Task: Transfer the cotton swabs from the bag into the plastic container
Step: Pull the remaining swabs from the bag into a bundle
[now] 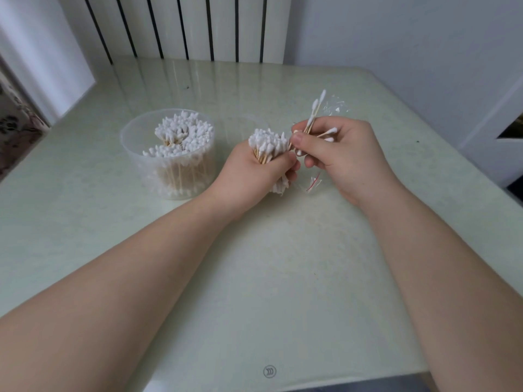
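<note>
A round clear plastic container [135, 154] stands on the table at the left, packed with upright cotton swabs [184, 134]. To its right my left hand [254, 174] grips a thick bundle of swabs [268, 144], white tips up. My right hand [345, 157] is close beside it and pinches a few loose swabs [315, 111] that stick up and away. The clear plastic bag [335, 106] shows behind my right hand, and its red-striped edge [314, 183] shows below the fingers.
The pale green table [268, 278] has its front edge near the bottom and its right edge sloping past my right arm. A white radiator [184, 26] stands against the wall behind the table.
</note>
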